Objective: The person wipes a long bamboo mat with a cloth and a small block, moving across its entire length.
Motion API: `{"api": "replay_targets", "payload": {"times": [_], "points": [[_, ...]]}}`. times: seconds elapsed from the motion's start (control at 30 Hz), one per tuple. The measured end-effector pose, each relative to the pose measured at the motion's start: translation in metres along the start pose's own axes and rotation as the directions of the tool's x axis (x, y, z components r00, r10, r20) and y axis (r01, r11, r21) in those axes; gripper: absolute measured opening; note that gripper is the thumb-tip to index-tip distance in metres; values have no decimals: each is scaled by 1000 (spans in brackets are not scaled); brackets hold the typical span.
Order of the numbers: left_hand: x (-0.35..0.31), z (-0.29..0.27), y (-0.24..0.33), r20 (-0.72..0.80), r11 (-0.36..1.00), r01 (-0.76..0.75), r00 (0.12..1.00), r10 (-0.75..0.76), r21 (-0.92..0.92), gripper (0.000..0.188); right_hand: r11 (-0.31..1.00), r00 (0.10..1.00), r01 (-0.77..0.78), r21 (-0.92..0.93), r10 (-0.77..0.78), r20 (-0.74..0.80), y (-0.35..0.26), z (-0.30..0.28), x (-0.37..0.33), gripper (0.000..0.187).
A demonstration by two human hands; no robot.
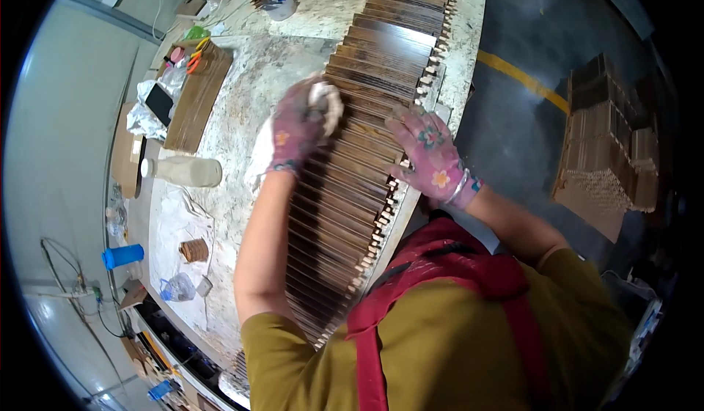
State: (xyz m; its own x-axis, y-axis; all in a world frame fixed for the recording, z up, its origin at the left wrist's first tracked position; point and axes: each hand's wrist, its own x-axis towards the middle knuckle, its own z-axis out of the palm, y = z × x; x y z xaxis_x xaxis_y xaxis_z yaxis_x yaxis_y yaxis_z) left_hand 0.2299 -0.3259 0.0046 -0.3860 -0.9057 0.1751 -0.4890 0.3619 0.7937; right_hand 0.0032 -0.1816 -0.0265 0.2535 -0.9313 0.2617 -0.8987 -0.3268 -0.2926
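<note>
A long row of dark brown wooden strips (323,213), laid closely overlapping, runs the length of the worktable. Pale tongues stick out along the row's right edge. My left hand (297,129), in a pink flowered glove, is closed on a white cloth (331,107) at the strips' left edge. More white fabric lies under that hand; whether it is the same piece, I cannot tell. My right hand (429,151), gloved alike, rests with its fingers spread on the right ends of the strips.
The stained worktable (257,66) bears a milky plastic bottle (183,170), a cardboard box (196,103) with scissors and a phone, a white tub (279,6) and a blue cup (123,255). Stacked wooden pieces (609,140) stand on the floor at right, near a yellow line.
</note>
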Motion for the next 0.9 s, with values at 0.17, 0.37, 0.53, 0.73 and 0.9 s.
{"api": "replay_targets", "payload": {"times": [0.17, 0.37, 0.53, 0.73, 0.9], "points": [[4, 57, 8, 292, 680, -482, 876, 383, 553, 40, 997, 993, -72, -4, 72, 95, 15, 20, 2, 76], [38, -6, -13, 74, 876, -204, 979, 191, 436, 34, 997, 999, -37, 66, 38, -17, 23, 7, 12, 72], [28, 46, 13, 268, 719, -467, 884, 382, 515, 29, 993, 986, -120, -3, 119, -120, 42, 23, 36, 68], [55, -29, -25, 70, 764, -55, 997, 13, 643, 30, 993, 986, -113, 40, 116, -117, 48, 21, 40, 70], [63, 31, 28, 170, 802, -420, 907, 385, 425, 33, 982, 972, -190, 26, 191, -139, 64, 22, 52, 83]]}}
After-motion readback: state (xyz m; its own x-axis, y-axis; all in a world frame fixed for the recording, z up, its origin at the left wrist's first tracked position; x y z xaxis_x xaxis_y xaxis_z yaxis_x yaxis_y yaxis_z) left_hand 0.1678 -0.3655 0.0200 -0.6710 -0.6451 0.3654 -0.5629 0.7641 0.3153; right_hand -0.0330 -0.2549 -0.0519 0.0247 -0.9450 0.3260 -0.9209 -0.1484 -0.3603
